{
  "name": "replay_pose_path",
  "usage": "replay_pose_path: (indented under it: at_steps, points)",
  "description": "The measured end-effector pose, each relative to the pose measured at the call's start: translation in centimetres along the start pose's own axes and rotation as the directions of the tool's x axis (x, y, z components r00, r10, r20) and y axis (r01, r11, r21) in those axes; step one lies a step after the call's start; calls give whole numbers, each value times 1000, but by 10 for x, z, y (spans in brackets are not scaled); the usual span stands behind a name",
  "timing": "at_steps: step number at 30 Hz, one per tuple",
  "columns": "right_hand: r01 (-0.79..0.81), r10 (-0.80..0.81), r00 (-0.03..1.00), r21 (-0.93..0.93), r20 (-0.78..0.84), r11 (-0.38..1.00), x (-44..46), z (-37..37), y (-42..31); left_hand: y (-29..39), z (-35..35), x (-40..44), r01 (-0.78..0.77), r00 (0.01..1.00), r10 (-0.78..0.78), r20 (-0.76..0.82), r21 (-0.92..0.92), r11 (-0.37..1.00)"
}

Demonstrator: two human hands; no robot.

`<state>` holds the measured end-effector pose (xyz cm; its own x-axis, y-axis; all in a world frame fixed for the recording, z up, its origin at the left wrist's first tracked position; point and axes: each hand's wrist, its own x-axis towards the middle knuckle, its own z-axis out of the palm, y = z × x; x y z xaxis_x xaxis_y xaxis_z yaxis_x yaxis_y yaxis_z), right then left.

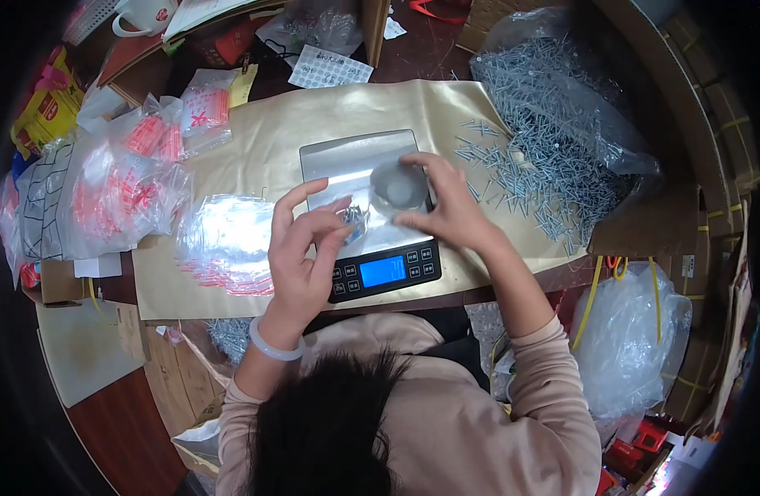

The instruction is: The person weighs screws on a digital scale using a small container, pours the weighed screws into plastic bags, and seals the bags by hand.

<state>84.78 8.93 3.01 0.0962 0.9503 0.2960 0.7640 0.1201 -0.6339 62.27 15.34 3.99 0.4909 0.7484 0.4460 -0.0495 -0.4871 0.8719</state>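
Note:
My left hand (301, 252), with a pale bracelet at the wrist, pinches a small bunch of screws (353, 221) over the scale's plate. Whether a clear bag surrounds them I cannot tell. My right hand (456, 205) grips the side of a small round cup (396, 188), slightly blurred, at the right of the plate. Under both hands lies a digital scale (334, 153) with a metal plate. Its blue display (382, 272) is lit, but the digits are not clear. To the left of my left hand is a stack of clear plastic bags (227, 240) with red edges.
A large heap of screws (553, 140) spills from a plastic bag at the right onto the gold sheet (264, 124). Filled bags with red print (128, 194) crowd the left side. A white label sheet (330, 68) and a mug (146, 15) lie toward the back. Cardboard (648, 219) borders the right.

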Motion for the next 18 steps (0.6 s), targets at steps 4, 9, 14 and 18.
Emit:
replay_pose_path:
  at_steps: [4,9,14,18]
  points:
    - [199,-202,979,95,27,975,2,-10,-24,11,-9,-5,66,993,-52,105,-133,989]
    - [349,-355,934,107,35,931,-1,-31,-66,23,-15,-9,-30,974,70,215,-184,983]
    - [402,-402,915,-16,-22,916,-10,-31,-76,35,-3,-10,166,963,-115,244,-200,966]
    - [307,-311,950,95,33,947,-10,-31,-74,33,-7,-14,206,954,-184,237,-74,976]
